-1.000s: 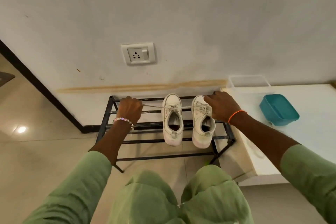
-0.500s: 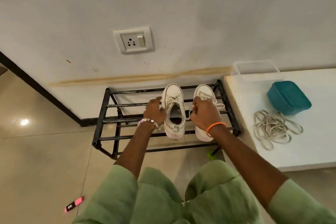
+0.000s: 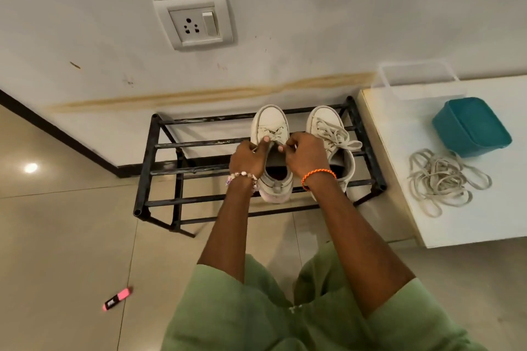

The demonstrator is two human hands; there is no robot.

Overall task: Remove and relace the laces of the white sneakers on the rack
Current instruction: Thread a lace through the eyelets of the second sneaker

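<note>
both hands work at the left sneaker [image 3: 271, 134] on the black rack [image 3: 148, 168]: the left hand [image 3: 248, 157] and right hand [image 3: 305, 154] each pinch its lace [image 3: 272, 134] (fingers curled). the right sneaker [image 3: 328, 128] sits just beside.

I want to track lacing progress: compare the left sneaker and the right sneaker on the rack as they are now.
Both hands, the left hand and right hand, pinch the lace at the left sneaker; the right sneaker is untouched.
The left sneaker shows lacing only near the toe; the right sneaker is laced further up, with loose ends trailing over its right side.
Both are white, toes toward the wall, on the black rack.
</note>
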